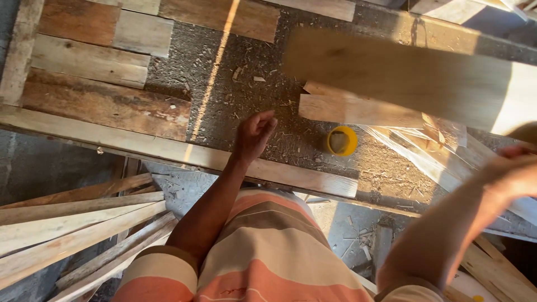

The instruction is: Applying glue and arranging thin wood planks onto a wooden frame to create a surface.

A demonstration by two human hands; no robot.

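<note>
My left hand (253, 134) hovers over the sawdust-covered workbench (224, 84), fingers loosely curled and holding nothing, just beyond the long plank (168, 150) that runs along the bench's near edge. My right hand (512, 168) is at the right edge, blurred, at the near end of a wide wooden board (403, 78) that is lifted across the upper right; it seems to grip that board. A small yellow round container (342, 141) stands on the bench between the two hands.
Flat weathered boards (92, 61) lie on the bench's left part. A short board (358, 109) and pale strips (425, 140) lie under the lifted board. Long wooden slats (72, 229) are stacked on the floor at lower left. Sawdust and chips cover the bench.
</note>
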